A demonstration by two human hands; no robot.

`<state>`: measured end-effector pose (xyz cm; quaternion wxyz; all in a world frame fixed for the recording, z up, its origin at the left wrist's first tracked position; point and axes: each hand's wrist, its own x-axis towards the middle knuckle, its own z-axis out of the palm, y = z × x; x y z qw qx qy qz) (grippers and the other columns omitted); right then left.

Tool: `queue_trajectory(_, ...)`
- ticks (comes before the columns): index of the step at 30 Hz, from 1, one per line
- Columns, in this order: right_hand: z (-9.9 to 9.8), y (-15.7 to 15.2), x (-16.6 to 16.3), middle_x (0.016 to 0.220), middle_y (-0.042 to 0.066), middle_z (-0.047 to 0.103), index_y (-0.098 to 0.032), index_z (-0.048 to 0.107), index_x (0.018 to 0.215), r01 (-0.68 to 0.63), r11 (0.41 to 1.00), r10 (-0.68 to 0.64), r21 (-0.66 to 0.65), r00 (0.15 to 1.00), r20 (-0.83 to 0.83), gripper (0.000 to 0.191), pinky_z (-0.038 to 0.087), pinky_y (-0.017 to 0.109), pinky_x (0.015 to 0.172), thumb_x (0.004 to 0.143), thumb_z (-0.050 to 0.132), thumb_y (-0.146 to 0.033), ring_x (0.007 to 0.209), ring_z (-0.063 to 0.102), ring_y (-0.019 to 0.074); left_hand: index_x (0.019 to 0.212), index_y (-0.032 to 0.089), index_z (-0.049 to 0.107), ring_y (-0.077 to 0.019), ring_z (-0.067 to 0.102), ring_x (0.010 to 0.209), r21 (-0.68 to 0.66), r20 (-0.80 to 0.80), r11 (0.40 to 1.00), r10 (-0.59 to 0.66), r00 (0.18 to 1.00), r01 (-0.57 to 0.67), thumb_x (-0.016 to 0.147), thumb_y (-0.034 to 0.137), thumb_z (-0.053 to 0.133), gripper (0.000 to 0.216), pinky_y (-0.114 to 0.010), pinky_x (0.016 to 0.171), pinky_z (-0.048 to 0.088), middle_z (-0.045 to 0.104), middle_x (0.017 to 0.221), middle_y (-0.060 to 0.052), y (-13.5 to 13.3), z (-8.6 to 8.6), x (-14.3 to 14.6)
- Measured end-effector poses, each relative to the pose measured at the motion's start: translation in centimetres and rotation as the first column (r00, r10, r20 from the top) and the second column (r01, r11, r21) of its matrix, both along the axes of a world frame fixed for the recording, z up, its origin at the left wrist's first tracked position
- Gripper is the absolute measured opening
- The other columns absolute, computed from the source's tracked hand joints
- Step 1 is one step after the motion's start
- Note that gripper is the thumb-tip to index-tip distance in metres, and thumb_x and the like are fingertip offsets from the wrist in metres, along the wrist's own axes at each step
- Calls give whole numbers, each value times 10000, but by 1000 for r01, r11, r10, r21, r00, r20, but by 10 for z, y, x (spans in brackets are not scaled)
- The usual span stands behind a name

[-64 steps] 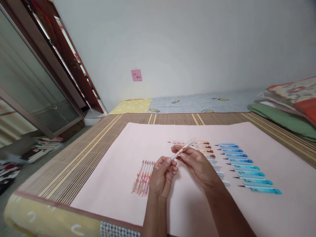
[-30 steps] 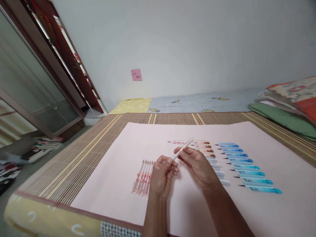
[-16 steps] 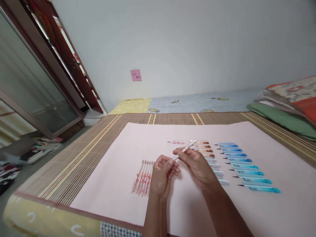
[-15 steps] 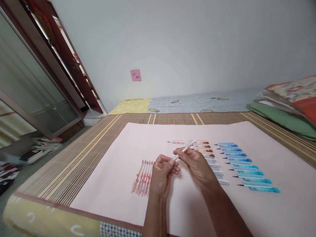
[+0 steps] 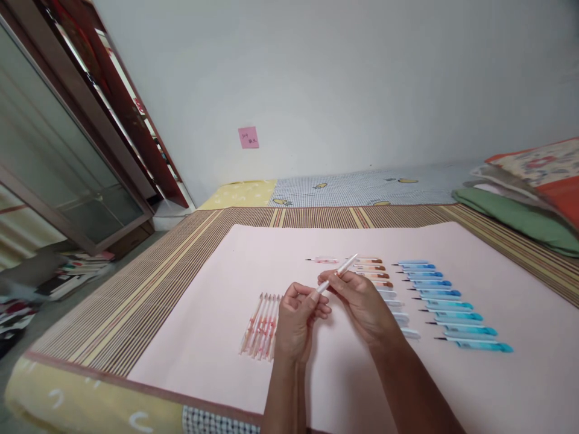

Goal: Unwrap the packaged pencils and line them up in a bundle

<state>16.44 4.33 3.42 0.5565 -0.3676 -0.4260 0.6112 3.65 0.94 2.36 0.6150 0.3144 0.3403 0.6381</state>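
L hand and R hand hold a white pen over a pink sheet — thumb and fingertips of each clamped on the barrel, which slants toward abt 1 o'clock; the two-pt grip prob. keeps it steady. Clear pens w/ reddish marks lie close together at L hand's 9 o'clock, dark-tipped blue pens at R hand's 3 — lined up, it seems, so like sits w/ like.
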Motion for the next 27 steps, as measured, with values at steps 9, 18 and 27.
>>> queue_trajectory(9,-3,1,-6,693,25,654,-186,706,757,73,997,-73,4,997,-20,339,474,351,670,704,801,-507,700,589,203,790,153,659,-159,684,687,140,-277,972,219,935,-186,722,307,819,232,-247,679,512,691,735,-43,-5,4,9)
queue_trajectory(18,12,-2,-1,1126,85,714,-259,590,1302,210,972,-208,110,978,-29,521,489,393,864,825,699,-438,955,668,232,771,141,633,-83,612,556,-64,87,980,193,977,-188,648,307,854,303,-179,552,472,689,694,-23,4,0,-3)
queue_trajectory(27,15,-6,6,1141,83,712,-253,661,1238,302,835,-489,459,791,369,370,477,426,933,884,570,-312,1029,656,266,755,143,620,-85,620,553,-65,79,980,192,978,-187,637,316,866,323,-178,547,482,698,687,-29,3,1,-5)
